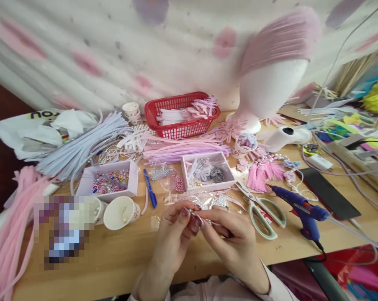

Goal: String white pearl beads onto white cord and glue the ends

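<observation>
My left hand (173, 234) and my right hand (232, 238) meet above the front of the table, fingertips pinched together. Between them is a small pale piece (193, 212), too small and covered to name. A thin white strand (215, 224) shows under my right fingers. Just behind my hands lie clear bags of white pearl beads (218, 201). White-handled scissors (261, 211), blades partly apart, rest to the right of my right hand. Farther right is a blue hot glue gun (304, 207). A blue pen (150, 188) lies beyond my left hand.
Behind stand a box of colourful gems (132, 190), a box of small ornaments (229, 184), a red basket (176, 133) and a white mannequin head (270, 83). Paper cups (118, 215) and pink pipe cleaners (9, 234) are left; a black phone (330, 194) and cables lie right.
</observation>
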